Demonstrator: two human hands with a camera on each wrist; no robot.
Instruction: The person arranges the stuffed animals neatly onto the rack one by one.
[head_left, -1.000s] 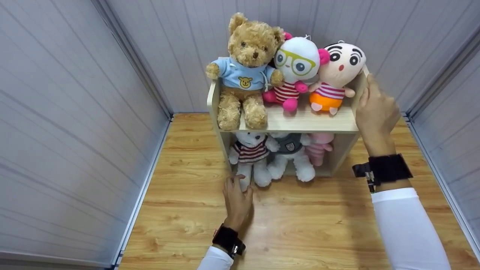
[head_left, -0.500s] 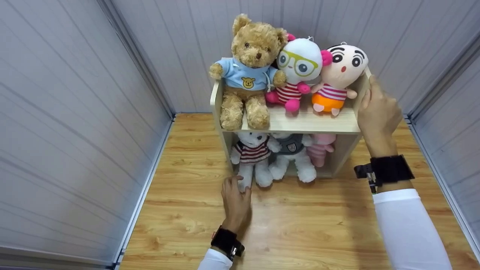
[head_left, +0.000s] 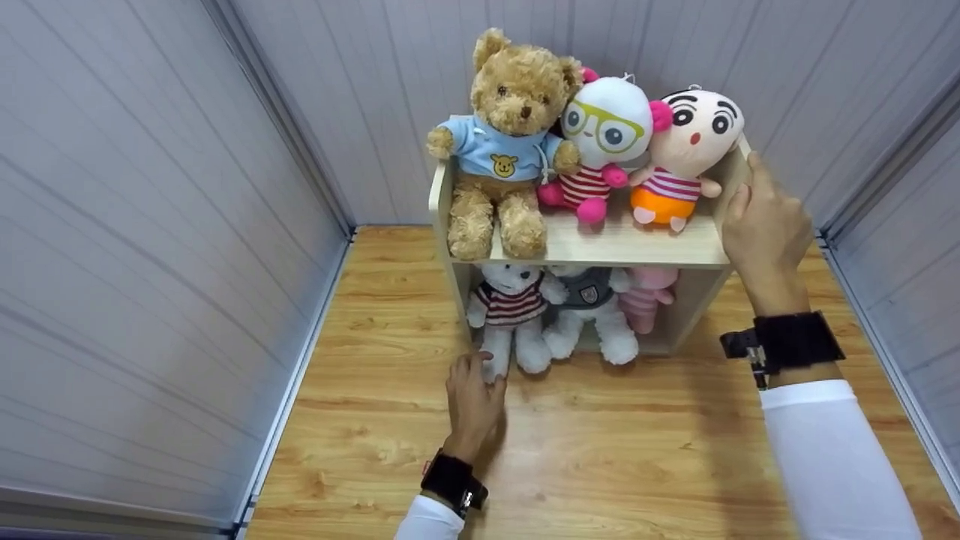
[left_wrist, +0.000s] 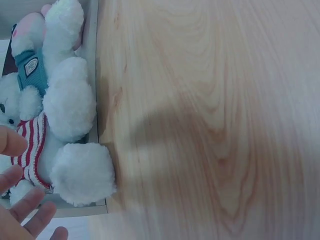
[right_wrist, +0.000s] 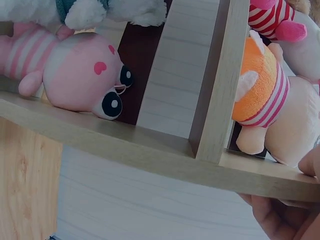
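A small wooden shelf stands on the floor with plush toys on two levels. My right hand grips the upper edge of its right side panel; in the right wrist view the thumb lies inside and the fingers outside. Below, my left hand is by the foot of a white plush in a red-striped shirt. The left wrist view shows spread fingers beside that plush, holding nothing; whether they touch it I cannot tell. Next to it sits a white plush in a grey shirt.
On top sit a brown teddy bear, a doll with yellow glasses and a doll in orange shorts. A pink plush is at the lower right. Grey panel walls enclose the wooden floor.
The shelf, toys and right hand sit slightly farther right in the head view. Both hands keep nearly the same places by the shelf and the striped-shirt plush.
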